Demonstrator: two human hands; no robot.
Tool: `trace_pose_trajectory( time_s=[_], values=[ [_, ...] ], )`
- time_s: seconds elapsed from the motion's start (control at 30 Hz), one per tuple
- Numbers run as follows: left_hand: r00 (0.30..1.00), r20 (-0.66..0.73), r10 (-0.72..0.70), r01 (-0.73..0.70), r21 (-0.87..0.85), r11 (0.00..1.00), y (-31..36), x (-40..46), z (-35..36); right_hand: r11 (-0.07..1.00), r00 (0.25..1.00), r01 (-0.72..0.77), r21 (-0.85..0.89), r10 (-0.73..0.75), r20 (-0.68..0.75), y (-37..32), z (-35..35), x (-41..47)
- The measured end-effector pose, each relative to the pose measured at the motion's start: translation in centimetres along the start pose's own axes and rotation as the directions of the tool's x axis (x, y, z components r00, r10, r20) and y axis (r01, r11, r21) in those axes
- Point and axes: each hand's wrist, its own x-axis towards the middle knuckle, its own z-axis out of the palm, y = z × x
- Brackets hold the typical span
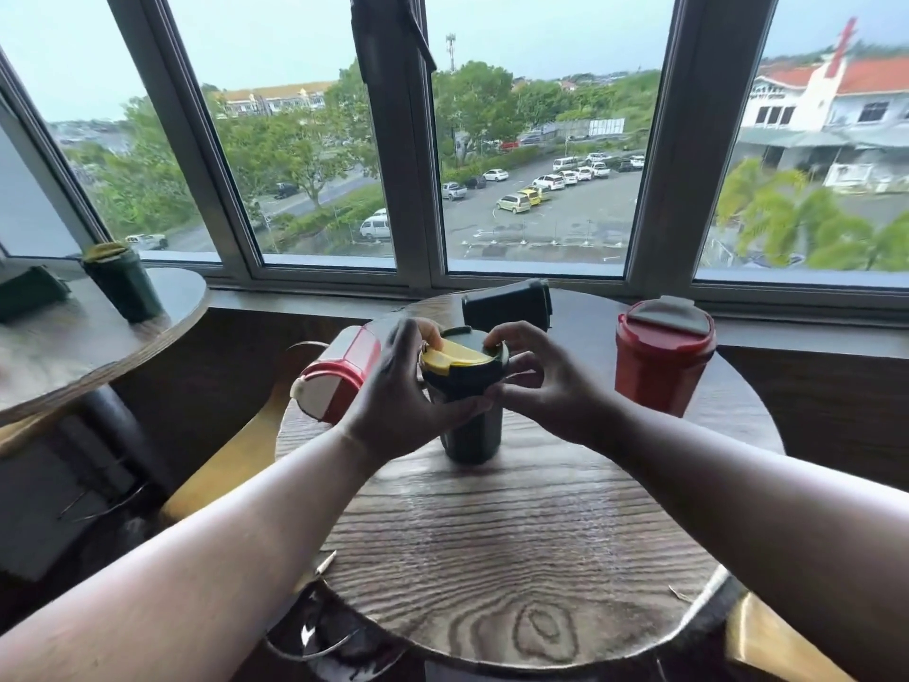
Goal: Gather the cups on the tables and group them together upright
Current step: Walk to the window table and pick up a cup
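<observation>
1. Round wooden surface [516, 558] by the window, carrying four cups.
2. Dark green cup [469, 411] with yellow lid flap, upright near the middle of that surface, base seemingly down on the wood.
3. Left hand [403, 386] curled round the cup's upper left side, thumb up at the lid edge; grip narrow, holding the cup, probably to steady it.
4. Right hand [536, 376] pinching the lid rim from the right, fingertips on the lid's far edge; grip narrow, on the same cup, likely seating it upright or settling the lid.
5. Red cup with white lid [339, 376] lying on its side just left of the green cup, partly hidden behind the left hand; not yet righted.
6. Dark cup [506, 307] tipped over at the far edge, behind the hands; also not yet stood up.
7. Red cup with grey lid [664, 356] upright to the right, apart from the others; not yet grouped.
8. Another dark green cup [123, 283] upright on the neighbouring surface [74, 347] at left, well apart; still to fetch.
</observation>
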Motion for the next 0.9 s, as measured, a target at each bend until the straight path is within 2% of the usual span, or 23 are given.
trace_pose_trajectory(
  time_s=[0.37, 0.7, 0.8, 0.9],
  values=[
    [0.999, 0.043, -0.010, 0.012, -0.047, 0.999, 0.0, 0.0, -0.5, 1.000, 1.000, -0.006, -0.015, 0.006, -0.025, -0.1, 0.4, -0.5],
    [0.999, 0.031, -0.026, 0.025, 0.035, 0.999, 0.8, -0.2, -0.6, 1.000, 0.999, 0.025, 0.013, -0.025, 0.023, 0.1, 0.2, -0.5],
    [0.995, 0.068, -0.067, 0.062, 0.072, 0.995, 1.4, 0.0, -1.2, 0.999, 1.000, -0.004, -0.052, 0.005, 0.011, -0.3, -0.1, -0.7],
    [0.995, 0.073, -0.071, 0.062, 0.128, 0.990, 2.6, 1.1, -1.9, 0.977, 0.999, 0.028, -0.213, -0.033, -0.024, -2.0, -1.4, -1.4]
  ],
)
